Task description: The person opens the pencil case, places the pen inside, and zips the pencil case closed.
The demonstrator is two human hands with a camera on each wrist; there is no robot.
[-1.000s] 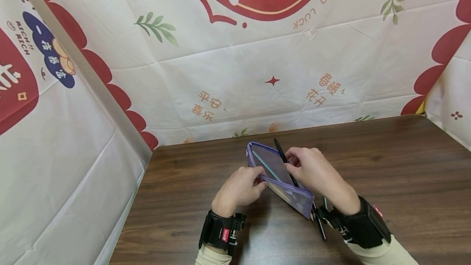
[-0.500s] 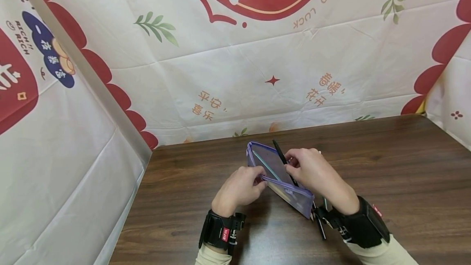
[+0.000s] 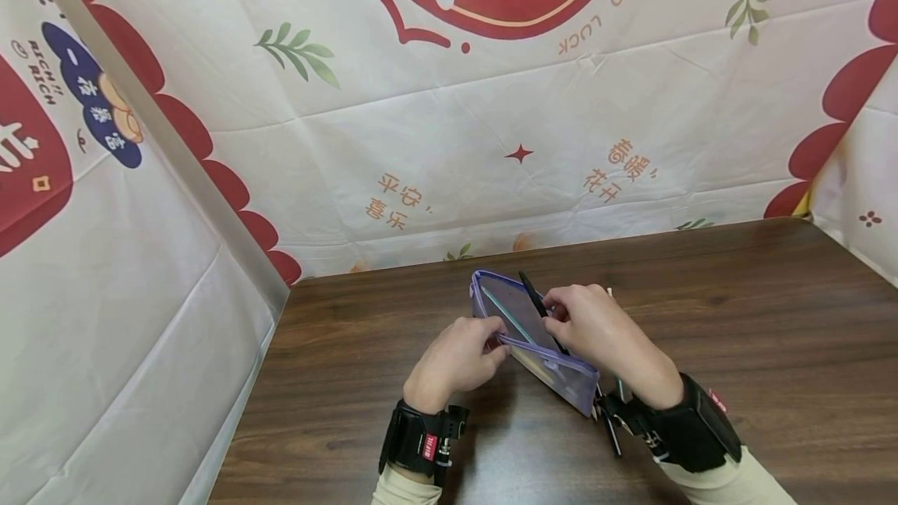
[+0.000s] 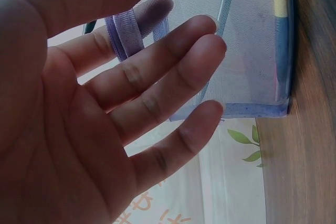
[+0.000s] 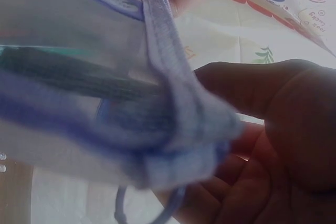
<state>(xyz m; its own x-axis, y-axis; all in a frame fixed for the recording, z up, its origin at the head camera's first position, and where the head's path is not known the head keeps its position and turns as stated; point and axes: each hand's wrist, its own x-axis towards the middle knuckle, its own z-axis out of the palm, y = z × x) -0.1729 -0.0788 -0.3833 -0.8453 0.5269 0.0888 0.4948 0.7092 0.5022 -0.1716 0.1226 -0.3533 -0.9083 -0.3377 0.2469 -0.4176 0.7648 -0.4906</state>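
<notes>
A purple mesh pencil case [image 3: 575, 386] stands unzipped on the wooden table. My left hand [image 3: 459, 357] pinches its near rim between thumb and forefinger; in the left wrist view the forefinger shows through the mesh behind the purple edging [image 4: 127, 34], other fingers extended. Over the opening, my right hand [image 3: 596, 326] pinches a black pen [image 3: 532, 294], tilted, its lower end inside the case. A light-blue slim stick [image 3: 507, 314] lies within the case. In the right wrist view the mesh case [image 5: 173, 77] hides the right fingertips [image 5: 220, 77] partly.
Beside the case's right end, partly under the right wrist, lie several pens or pencils [image 3: 610, 431]. A thin pale tip [image 3: 610, 292] shows behind the right hand. A printed white cloth [image 3: 449, 139] hangs along the table's far edge, another cloth [image 3: 126, 333] at the left.
The black pen and my right hand have sunk slightly lower into the case. A pale tip behind the right hand shows more. The left hand and case have stayed put.
</notes>
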